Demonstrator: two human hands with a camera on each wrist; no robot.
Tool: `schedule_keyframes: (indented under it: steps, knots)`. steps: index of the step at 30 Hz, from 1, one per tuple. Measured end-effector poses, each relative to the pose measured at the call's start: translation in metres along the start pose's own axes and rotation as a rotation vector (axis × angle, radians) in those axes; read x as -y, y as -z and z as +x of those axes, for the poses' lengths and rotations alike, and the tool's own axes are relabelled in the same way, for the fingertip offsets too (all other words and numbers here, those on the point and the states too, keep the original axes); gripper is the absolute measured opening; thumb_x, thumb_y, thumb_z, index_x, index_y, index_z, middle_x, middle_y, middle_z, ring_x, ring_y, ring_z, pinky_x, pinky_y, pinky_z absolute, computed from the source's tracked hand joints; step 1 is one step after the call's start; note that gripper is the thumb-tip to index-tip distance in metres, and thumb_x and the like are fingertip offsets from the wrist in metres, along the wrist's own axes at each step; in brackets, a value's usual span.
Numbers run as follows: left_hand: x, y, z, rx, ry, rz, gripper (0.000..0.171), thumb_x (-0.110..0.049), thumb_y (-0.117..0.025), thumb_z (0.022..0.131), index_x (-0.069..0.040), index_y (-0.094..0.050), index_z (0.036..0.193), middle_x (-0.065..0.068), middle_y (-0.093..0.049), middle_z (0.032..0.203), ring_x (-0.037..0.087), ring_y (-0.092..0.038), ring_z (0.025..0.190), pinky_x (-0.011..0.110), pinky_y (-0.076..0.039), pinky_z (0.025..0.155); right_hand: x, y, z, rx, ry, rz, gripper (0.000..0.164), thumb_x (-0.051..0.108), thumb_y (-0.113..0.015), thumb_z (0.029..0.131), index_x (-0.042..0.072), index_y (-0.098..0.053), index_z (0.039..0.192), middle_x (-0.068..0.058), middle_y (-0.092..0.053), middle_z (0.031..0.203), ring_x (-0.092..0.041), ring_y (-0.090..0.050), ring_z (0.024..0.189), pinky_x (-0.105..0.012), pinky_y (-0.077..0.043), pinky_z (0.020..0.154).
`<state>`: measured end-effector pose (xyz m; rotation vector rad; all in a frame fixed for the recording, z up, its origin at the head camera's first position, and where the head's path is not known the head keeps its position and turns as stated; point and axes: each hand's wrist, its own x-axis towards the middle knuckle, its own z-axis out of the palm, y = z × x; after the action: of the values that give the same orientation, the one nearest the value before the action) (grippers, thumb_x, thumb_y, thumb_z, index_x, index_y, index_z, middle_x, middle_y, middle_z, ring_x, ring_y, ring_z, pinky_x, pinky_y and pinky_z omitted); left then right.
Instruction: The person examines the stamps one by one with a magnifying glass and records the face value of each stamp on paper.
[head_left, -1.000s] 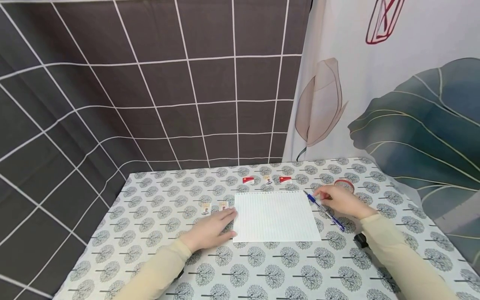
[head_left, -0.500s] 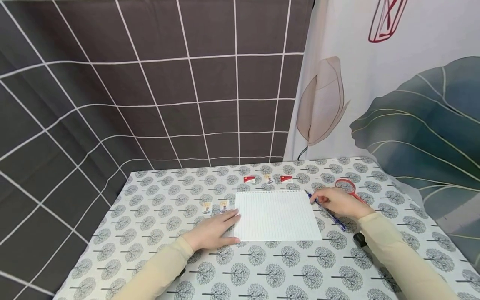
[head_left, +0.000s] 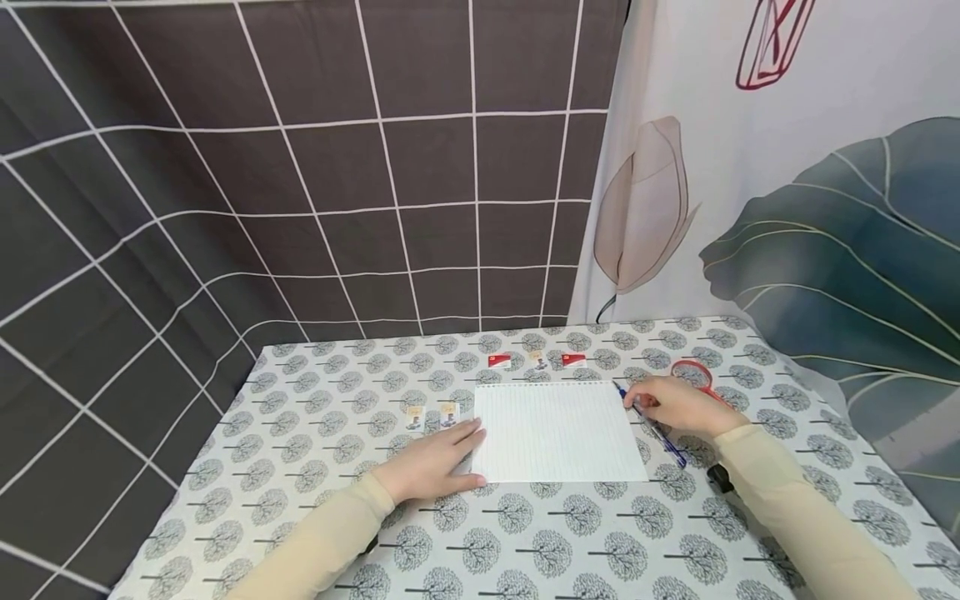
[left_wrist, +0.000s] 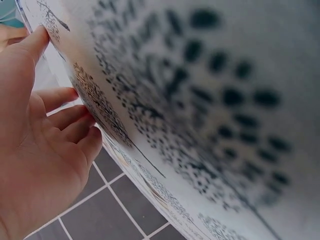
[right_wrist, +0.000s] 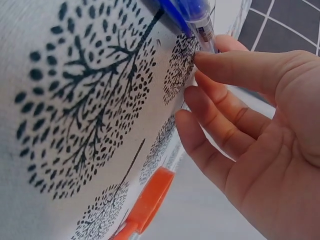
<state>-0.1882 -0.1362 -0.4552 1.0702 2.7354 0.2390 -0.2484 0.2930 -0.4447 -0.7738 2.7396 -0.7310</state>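
Take the lined sheet as the reference. The table's left edge runs well apart from it, and a broad stretch of tree-print cloth lies between the two. Two small cards lie off its left side, near your fingers. Three more small cards form a row beyond its far edge, between it and the dark gridded curtain. From its near edge, cloth extends toward you. Right of the sheet, the pen slants, its upper end just beside the far right corner. Farther right is a red looped item, partly hidden by your hand; the table's right edge lies beyond.

Your left hand rests at the sheet's left edge, fingers extended along it, thumb spread apart at the near left corner. Your right hand, right of the sheet, pinches the pen between thumb and forefinger toward its upper end; the other fingers bend loosely. Both forearms enter from the sheet's near side, angled inward.
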Motion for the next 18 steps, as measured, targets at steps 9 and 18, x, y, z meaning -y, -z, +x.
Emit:
schedule_keyframes:
  steps: [9, 18]
  knots:
    - [-0.0016, -0.0029, 0.0040, -0.015, -0.010, 0.028, 0.080, -0.058, -0.054, 0.098, -0.002, -0.038, 0.154, 0.016, -0.029, 0.162, 0.031, -0.033, 0.147, 0.044, -0.031, 0.120, -0.0007, -0.0029, 0.0020, 0.005, -0.007, -0.009, 0.029, -0.009, -0.060, 0.091, 0.010, -0.070, 0.110, 0.003, -0.059, 0.082, -0.009, -0.053, 0.069, -0.025, -0.051, 0.062]
    - [-0.0041, -0.0020, 0.0098, -0.027, -0.011, 0.033, 0.080, -0.057, -0.055, 0.098, -0.002, -0.038, 0.154, 0.017, -0.029, 0.162, 0.032, -0.034, 0.147, 0.044, -0.032, 0.119, -0.0019, -0.0030, 0.0066, -0.065, 0.047, -0.112, 0.022, -0.005, -0.061, 0.093, 0.013, -0.067, 0.105, 0.006, -0.056, 0.078, -0.007, -0.047, 0.061, -0.027, -0.047, 0.058]
